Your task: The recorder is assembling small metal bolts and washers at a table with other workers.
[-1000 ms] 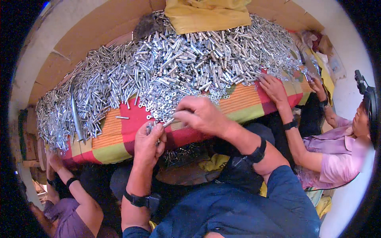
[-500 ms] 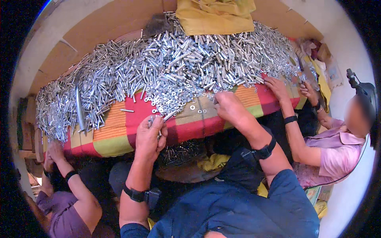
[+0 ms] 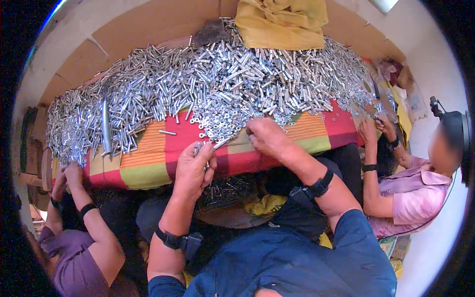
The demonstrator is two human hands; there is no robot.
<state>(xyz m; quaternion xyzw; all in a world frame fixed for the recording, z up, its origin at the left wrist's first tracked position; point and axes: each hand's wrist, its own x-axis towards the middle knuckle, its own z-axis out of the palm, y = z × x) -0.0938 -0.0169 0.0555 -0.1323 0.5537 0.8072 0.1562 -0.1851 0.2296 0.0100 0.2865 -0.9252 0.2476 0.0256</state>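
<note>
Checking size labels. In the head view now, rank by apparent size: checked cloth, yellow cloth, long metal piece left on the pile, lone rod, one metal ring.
Largest to smallest, visible area:
1. Checked cloth, partly covered
2. Yellow cloth
3. Long metal piece
4. Lone rod
5. Metal ring; rings look alike, unranked

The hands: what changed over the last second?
The right hand swung right, away from the left hand, then partway back beside the washers. The right-side co-worker's nearer hand has moved from the pile toward their other hand. The left hand still holds metal rods; the lone rod on the cloth hasn't moved.
</note>
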